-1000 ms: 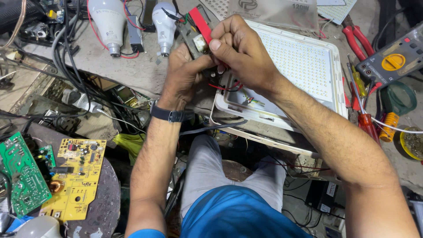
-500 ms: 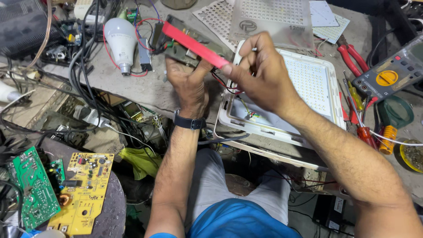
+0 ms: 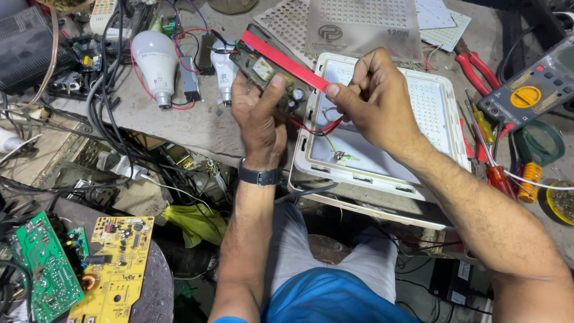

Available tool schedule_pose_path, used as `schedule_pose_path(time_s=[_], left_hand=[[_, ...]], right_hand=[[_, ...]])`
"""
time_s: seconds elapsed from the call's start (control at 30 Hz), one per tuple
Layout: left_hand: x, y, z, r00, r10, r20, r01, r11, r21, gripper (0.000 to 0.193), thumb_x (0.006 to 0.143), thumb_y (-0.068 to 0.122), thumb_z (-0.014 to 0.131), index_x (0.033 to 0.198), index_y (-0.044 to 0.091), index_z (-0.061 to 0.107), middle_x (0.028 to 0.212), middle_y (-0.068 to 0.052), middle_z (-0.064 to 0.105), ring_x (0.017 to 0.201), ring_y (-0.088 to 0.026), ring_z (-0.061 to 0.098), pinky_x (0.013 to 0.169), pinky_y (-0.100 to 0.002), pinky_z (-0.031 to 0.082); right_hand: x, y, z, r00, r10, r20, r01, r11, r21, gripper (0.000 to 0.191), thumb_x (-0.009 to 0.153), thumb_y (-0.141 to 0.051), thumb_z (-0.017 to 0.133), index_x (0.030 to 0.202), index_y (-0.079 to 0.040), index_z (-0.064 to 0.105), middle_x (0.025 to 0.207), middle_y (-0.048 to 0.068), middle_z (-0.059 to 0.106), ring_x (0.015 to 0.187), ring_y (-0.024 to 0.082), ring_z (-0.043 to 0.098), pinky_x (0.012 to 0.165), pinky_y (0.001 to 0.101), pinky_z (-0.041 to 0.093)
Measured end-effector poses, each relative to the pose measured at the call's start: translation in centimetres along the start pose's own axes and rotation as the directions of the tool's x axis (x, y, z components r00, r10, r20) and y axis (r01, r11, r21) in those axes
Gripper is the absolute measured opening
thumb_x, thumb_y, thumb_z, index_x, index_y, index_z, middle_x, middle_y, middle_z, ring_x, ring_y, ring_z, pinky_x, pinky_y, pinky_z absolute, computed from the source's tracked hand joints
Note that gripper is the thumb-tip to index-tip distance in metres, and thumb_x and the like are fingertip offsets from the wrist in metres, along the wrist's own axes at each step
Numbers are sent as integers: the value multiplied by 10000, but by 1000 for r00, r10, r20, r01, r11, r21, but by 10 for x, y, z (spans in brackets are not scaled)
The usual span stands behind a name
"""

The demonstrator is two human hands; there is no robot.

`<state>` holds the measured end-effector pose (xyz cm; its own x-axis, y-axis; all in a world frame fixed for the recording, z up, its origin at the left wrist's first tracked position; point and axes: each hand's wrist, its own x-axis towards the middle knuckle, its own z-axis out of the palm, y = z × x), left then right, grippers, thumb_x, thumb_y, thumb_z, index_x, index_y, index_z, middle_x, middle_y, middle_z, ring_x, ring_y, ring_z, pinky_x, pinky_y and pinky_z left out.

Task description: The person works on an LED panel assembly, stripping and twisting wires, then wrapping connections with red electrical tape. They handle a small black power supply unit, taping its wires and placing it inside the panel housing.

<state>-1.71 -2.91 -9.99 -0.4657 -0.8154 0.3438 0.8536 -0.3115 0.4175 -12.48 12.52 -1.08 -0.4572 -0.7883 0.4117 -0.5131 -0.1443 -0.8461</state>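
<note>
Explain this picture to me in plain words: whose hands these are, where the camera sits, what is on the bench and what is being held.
The camera is worn on a person's head and looks down, so both bare arms are that person's own, with their knees below. The left hand, with a dark wristband, grips a small driver circuit board that has a red strip along its upper edge. The right hand pinches the end of that strip between thumb and fingers. Red wires run from the board down into the white LED floodlight panel lying open on the bench. Around it lie white light bulbs, a tangle of black cables, red pliers, a multimeter and screwdrivers. Lower left sit a yellow circuit board and a green circuit board.
</note>
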Motion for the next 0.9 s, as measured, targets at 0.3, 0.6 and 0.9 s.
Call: schedule_pose_path(time_s=[0.3,0.6,0.9], left_hand=[[1,-15,6,993,97,-63,-96,995,10,757,908,-7,777,1520,-11,331,1344,-184,578,1218,-246,603,1042,-400,546],[-1,-16,-8,992,-118,-35,116,991,-72,524,976,42,724,1408,23,428,1306,-149,601,1136,-253,645,959,-420,568],[-9,-11,-8,962,-233,143,261,939,-223,400,1089,107,597,1440,-14,446,1367,-154,602,1260,-269,606,1123,-453,494]], right_hand=[[-5,3,19,992,86,87,-96,989,113,320,1040,-104,683,958,-102,374,711,-10,529,613,34,554,489,224,518],[-7,1,22,1000,19,7,-16,946,-322,333,997,-143,737,931,-78,418,599,-20,476,520,48,468,426,257,355],[-6,2,21,998,-49,38,60,902,-428,299,999,-159,756,961,-57,477,568,16,531,483,99,480,454,305,347]])
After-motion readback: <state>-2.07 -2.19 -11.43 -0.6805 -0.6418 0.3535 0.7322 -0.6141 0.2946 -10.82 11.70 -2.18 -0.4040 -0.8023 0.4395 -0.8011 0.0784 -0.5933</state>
